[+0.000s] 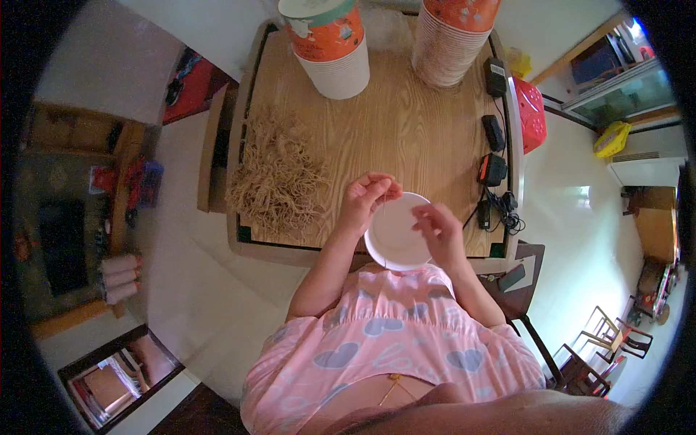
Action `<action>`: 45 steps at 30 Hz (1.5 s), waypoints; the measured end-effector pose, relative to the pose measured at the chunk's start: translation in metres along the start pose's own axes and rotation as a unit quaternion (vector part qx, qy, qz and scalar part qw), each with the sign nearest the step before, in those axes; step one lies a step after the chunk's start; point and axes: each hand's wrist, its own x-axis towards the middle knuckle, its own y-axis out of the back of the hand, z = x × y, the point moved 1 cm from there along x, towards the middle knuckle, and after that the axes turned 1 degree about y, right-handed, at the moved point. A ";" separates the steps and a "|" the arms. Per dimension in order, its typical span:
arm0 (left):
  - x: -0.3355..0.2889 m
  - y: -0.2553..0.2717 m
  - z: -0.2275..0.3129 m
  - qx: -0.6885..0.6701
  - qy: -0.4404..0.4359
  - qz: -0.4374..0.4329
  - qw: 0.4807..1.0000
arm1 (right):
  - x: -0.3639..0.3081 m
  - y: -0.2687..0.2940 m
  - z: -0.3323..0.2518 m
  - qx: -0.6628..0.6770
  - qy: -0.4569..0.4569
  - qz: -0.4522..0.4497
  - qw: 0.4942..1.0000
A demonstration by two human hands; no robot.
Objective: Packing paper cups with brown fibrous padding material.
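Observation:
At the table's near edge, a white round paper tub or dish (399,235) rests against my lap with its flat round face up. My left hand (368,197) is pinched closed at its upper left rim, and a thin strand of twine runs down from the fingertips over the white rim. Over the right side of the tub hovers my right hand (438,228), fingers curled and somewhat blurred; whether they hold anything is unclear. Left of my left hand lies a loose heap of tan twine pieces (279,177).
Two stacks of paper tubs, one orange-and-white (333,61) and another (453,43), stand at the table's far side. Black adapters (493,170) and coiled cables (511,221) line the right edge. A red plastic stool (531,116) stands beyond; a phone (512,278) lies at lower right.

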 end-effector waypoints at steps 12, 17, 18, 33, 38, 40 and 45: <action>-0.042 -0.024 -0.023 0.294 0.006 0.032 0.955 | 0.017 -0.003 0.034 0.435 -0.186 -0.043 0.880; -0.057 0.007 -0.032 0.359 0.055 0.012 0.932 | 0.024 0.022 0.032 0.433 -0.145 0.040 0.889; -0.059 0.009 -0.033 0.370 0.077 -0.010 0.926 | 0.022 0.027 0.034 0.444 -0.129 0.040 0.886; -0.035 -0.061 -0.011 0.260 -0.182 -0.082 0.945 | 0.010 -0.001 0.027 0.209 0.019 0.051 0.976; -0.029 -0.047 -0.016 0.177 0.046 -0.024 0.983 | 0.009 -0.006 0.031 0.232 -0.008 0.042 0.972; -0.032 -0.044 -0.018 0.209 0.082 -0.001 0.975 | 0.010 -0.003 0.035 0.209 -0.005 0.038 0.977; -0.038 -0.035 -0.027 0.293 0.057 0.061 0.952 | 0.010 0.006 0.035 0.203 -0.022 0.055 0.977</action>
